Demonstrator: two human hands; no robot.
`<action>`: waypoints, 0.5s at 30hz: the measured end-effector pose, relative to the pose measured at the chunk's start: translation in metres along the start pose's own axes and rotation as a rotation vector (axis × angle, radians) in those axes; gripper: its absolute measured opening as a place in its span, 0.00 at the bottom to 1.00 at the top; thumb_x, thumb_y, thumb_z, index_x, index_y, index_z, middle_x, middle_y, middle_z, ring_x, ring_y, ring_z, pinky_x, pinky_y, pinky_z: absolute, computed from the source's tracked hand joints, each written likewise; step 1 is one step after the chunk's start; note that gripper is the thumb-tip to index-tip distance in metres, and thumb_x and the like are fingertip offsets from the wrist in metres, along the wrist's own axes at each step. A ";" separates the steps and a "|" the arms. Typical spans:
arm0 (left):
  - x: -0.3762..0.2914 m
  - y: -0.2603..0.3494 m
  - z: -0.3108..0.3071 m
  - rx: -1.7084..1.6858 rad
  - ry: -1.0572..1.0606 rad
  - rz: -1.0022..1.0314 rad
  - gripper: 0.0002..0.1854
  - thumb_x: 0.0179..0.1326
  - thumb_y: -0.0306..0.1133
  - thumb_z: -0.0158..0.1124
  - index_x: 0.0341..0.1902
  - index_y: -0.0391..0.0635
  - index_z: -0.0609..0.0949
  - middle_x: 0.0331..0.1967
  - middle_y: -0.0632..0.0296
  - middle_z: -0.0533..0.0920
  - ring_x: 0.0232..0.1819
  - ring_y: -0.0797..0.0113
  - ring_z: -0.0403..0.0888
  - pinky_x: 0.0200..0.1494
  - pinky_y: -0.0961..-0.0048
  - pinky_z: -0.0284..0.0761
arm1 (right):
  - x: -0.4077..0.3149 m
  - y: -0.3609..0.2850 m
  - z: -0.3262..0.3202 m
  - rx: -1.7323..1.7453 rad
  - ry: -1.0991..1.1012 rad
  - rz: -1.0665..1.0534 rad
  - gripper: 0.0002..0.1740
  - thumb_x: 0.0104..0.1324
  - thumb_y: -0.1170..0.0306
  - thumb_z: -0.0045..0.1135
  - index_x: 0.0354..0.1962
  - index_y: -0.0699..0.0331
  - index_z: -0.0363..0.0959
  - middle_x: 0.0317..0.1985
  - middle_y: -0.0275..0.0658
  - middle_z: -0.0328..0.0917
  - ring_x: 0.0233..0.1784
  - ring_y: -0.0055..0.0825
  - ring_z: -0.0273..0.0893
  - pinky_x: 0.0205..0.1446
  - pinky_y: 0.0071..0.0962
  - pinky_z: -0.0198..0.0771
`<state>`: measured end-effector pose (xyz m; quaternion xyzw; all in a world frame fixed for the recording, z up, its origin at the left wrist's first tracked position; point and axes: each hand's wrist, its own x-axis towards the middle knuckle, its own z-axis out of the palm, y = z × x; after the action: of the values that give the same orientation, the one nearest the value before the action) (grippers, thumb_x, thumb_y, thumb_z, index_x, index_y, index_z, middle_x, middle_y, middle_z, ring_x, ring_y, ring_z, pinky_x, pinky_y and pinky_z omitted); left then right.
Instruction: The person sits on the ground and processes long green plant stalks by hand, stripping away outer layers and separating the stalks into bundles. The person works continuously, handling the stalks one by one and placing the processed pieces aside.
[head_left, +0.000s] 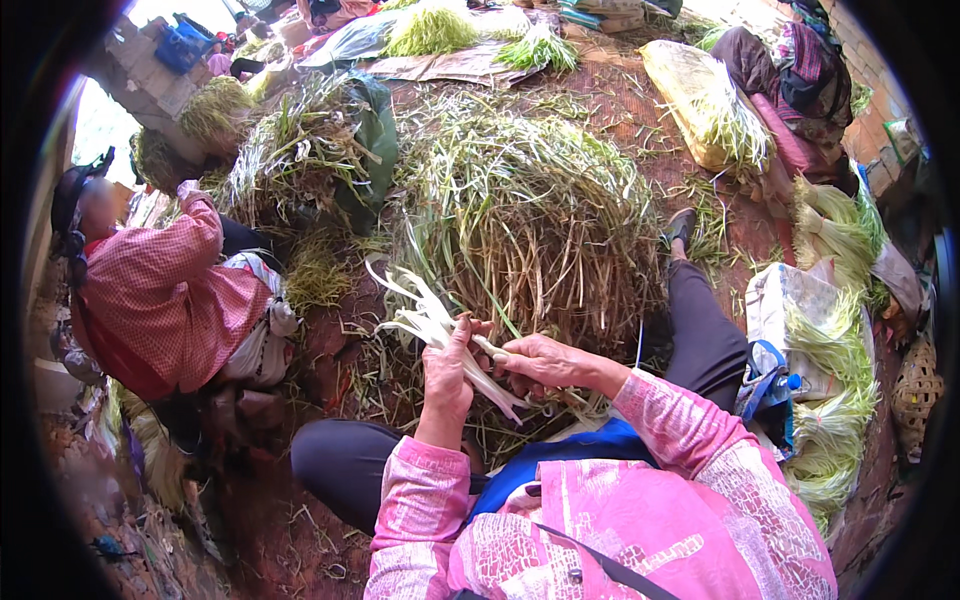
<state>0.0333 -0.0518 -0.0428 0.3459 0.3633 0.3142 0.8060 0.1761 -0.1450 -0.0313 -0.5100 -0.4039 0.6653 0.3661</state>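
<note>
My left hand grips a small bunch of pale, trimmed stalks. Their split white ends fan out above the thumb, and more ends poke out below the palm. Close beside it, my right hand pinches a single pale stalk between thumb and fingers. Its other end reaches the left hand; its lower fingers are partly hidden. Just beyond both hands rises a large heap of untrimmed green plants, with brown, dry stems on the side facing me.
Left of me, a person in a checked shirt sits near another plant heap. Bundled pale shoots lie along my right, by a blue-capped bottle and a woven basket. A yellow sack stands at far right.
</note>
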 end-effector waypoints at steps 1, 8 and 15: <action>0.000 0.002 0.000 -0.022 0.012 0.038 0.10 0.57 0.37 0.58 0.36 0.42 0.75 0.31 0.55 0.80 0.25 0.71 0.77 0.24 0.77 0.72 | -0.004 0.001 0.001 0.006 0.033 0.005 0.20 0.67 0.55 0.38 0.38 0.63 0.70 0.17 0.27 0.67 0.17 0.11 0.63 0.19 0.12 0.60; -0.003 0.031 -0.010 -0.114 0.047 0.296 0.07 0.58 0.31 0.55 0.33 0.39 0.76 0.30 0.52 0.80 0.35 0.60 0.79 0.45 0.64 0.76 | -0.037 0.046 0.009 0.058 0.222 -0.175 0.27 0.67 0.51 0.34 0.37 0.66 0.72 0.17 0.28 0.66 0.18 0.11 0.58 0.21 0.14 0.55; -0.005 0.111 -0.051 -0.230 0.079 0.558 0.11 0.60 0.39 0.52 0.35 0.43 0.74 0.36 0.55 0.79 0.36 0.61 0.78 0.46 0.58 0.73 | -0.098 0.153 -0.040 -1.268 0.010 0.541 0.16 0.56 0.55 0.45 0.28 0.56 0.75 0.23 0.43 0.75 0.29 0.41 0.74 0.32 0.37 0.67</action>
<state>-0.0382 0.0239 0.0205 0.3264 0.2473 0.5756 0.7078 0.2242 -0.2889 -0.1389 -0.7117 -0.5718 0.3663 -0.1800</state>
